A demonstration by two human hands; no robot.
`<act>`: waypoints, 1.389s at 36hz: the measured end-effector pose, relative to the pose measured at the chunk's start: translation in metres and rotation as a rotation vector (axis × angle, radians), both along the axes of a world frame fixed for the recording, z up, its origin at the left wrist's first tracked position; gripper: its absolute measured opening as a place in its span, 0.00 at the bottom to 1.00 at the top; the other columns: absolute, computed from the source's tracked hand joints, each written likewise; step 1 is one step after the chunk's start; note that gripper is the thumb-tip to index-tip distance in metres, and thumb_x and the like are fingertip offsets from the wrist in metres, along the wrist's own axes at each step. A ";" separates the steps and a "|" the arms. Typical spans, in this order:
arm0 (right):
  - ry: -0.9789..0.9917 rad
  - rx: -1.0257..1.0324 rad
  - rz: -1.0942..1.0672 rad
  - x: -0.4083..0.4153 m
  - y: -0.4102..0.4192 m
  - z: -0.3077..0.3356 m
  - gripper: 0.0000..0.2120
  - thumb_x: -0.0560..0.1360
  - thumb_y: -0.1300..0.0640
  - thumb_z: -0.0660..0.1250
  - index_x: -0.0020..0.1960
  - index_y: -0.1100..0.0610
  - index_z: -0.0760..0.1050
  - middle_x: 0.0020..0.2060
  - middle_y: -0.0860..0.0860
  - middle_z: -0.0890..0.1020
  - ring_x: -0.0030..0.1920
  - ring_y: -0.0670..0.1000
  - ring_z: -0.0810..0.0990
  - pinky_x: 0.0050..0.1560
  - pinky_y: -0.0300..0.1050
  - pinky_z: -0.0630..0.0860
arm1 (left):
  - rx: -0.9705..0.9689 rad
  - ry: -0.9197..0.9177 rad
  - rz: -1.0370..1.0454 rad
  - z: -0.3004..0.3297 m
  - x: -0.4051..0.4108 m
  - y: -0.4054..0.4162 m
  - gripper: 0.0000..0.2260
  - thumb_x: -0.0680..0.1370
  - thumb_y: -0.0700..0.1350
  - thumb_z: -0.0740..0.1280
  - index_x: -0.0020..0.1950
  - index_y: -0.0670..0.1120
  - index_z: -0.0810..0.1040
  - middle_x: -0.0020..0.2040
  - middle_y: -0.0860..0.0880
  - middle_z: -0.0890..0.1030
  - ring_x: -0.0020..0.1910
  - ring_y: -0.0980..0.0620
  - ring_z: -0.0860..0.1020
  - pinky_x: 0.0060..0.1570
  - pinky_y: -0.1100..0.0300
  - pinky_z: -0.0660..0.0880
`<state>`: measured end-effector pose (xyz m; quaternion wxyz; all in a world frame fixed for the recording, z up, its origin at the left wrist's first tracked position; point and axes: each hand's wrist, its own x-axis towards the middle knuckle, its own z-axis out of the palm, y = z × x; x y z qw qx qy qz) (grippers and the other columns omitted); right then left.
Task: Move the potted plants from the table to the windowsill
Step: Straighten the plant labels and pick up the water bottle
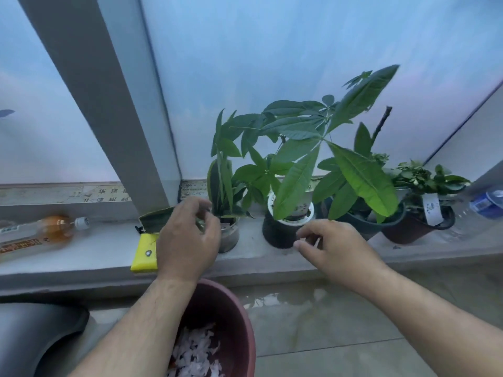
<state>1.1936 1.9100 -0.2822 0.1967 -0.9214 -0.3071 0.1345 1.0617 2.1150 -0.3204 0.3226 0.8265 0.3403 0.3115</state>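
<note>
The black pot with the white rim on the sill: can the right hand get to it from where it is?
Probably yes. The right hand hovers empty just in front of the black pot, nothing between them; only leaves hang above.

The grey windowsill (272,257) runs across the view below the frosted panes. At its nine o'clock end a plastic bottle (51,229) of amber liquid lies on its side, white cap toward three o'clock. Near the middle a yellow packet (143,254) lies flat at the front edge, with a dark green folded card (156,220) just behind it. Toward three o'clock four potted plants stand in a row: a small grey pot (230,236), a black pot with a white inner rim (277,232), a dark pot (364,223) and a brown pot (408,229) bearing a white tag. A blue-labelled clear bottle (484,208) lies at the far three o'clock end.

Below the sill, on the tiled floor (326,327), stands a maroon basin (236,322).
</note>
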 end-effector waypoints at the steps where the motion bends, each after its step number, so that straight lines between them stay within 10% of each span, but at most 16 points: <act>1: 0.003 0.032 -0.054 0.004 -0.007 0.002 0.09 0.76 0.47 0.71 0.53 0.48 0.83 0.41 0.43 0.83 0.44 0.44 0.80 0.48 0.45 0.79 | -0.006 0.009 -0.041 -0.001 0.002 -0.005 0.06 0.76 0.42 0.67 0.50 0.52 0.78 0.43 0.58 0.78 0.38 0.55 0.77 0.40 0.56 0.75; 11: 0.049 0.320 -0.224 0.035 -0.004 -0.017 0.12 0.80 0.50 0.66 0.61 0.53 0.78 0.54 0.52 0.82 0.54 0.52 0.81 0.57 0.49 0.78 | -0.143 0.120 -0.355 -0.001 0.039 -0.067 0.14 0.80 0.48 0.66 0.66 0.52 0.77 0.55 0.58 0.79 0.51 0.59 0.79 0.55 0.53 0.79; 20: 0.112 0.499 -0.198 0.049 0.012 -0.024 0.10 0.78 0.63 0.61 0.50 0.48 0.75 0.41 0.46 0.78 0.38 0.49 0.75 0.33 0.38 0.68 | -0.269 0.231 -0.101 0.017 0.097 -0.088 0.14 0.81 0.43 0.65 0.53 0.32 0.79 0.51 0.33 0.83 0.55 0.36 0.80 0.47 0.47 0.72; 26: 0.118 0.509 -0.160 0.054 0.016 -0.022 0.19 0.78 0.63 0.60 0.33 0.46 0.66 0.32 0.44 0.73 0.34 0.47 0.70 0.30 0.37 0.61 | -0.259 0.184 -0.093 0.019 0.113 -0.087 0.05 0.79 0.43 0.66 0.51 0.47 0.82 0.47 0.48 0.85 0.47 0.45 0.83 0.49 0.50 0.79; 35: 0.101 0.451 -0.163 0.051 0.011 -0.020 0.19 0.77 0.65 0.59 0.31 0.49 0.64 0.30 0.46 0.72 0.35 0.53 0.72 0.29 0.41 0.64 | -0.181 0.236 -0.104 0.009 0.119 -0.080 0.08 0.79 0.43 0.64 0.41 0.51 0.78 0.36 0.57 0.78 0.36 0.55 0.75 0.33 0.60 0.70; 50: 0.138 0.380 -0.219 0.050 0.004 -0.034 0.14 0.79 0.60 0.59 0.35 0.56 0.72 0.32 0.55 0.79 0.32 0.55 0.73 0.32 0.46 0.65 | -0.236 0.153 -0.092 0.006 0.115 -0.089 0.02 0.79 0.47 0.68 0.47 0.50 0.79 0.42 0.53 0.83 0.42 0.52 0.80 0.43 0.55 0.76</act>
